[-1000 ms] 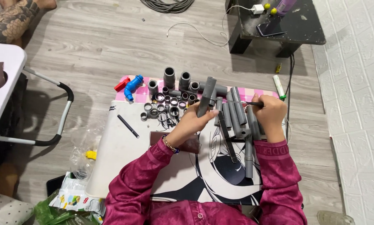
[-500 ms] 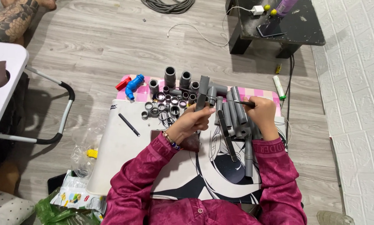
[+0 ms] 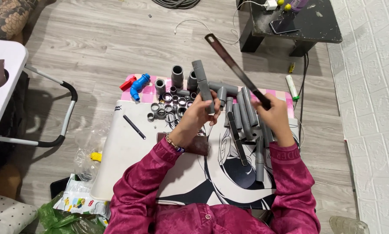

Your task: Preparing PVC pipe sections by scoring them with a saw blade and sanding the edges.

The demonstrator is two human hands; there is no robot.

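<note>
My left hand (image 3: 200, 113) grips a short grey pipe piece (image 3: 202, 83) and holds it upright above the work board (image 3: 129, 151). My right hand (image 3: 272, 116) is closed on the handle end of a long thin saw blade (image 3: 234, 67), which points up and to the left, above the pipe. Below both hands lie several grey pipe lengths (image 3: 245, 113) side by side, and several grey pipe fittings and rings (image 3: 173, 100) sit at the far edge of the board. A flat dark file (image 3: 238, 139) lies between the hands.
A blue plastic tap (image 3: 138, 86) and a red part (image 3: 127, 82) lie at the far left on a pink checked cloth. A black pen (image 3: 134, 126) rests on the white board. A dark low table (image 3: 290, 24) stands far right, a white folding table (image 3: 6, 78) at left, plastic bags near left.
My right hand has raised the saw blade from among the pipes so it now points up and left. My left hand has lifted the pipe piece slightly and tilted it.
</note>
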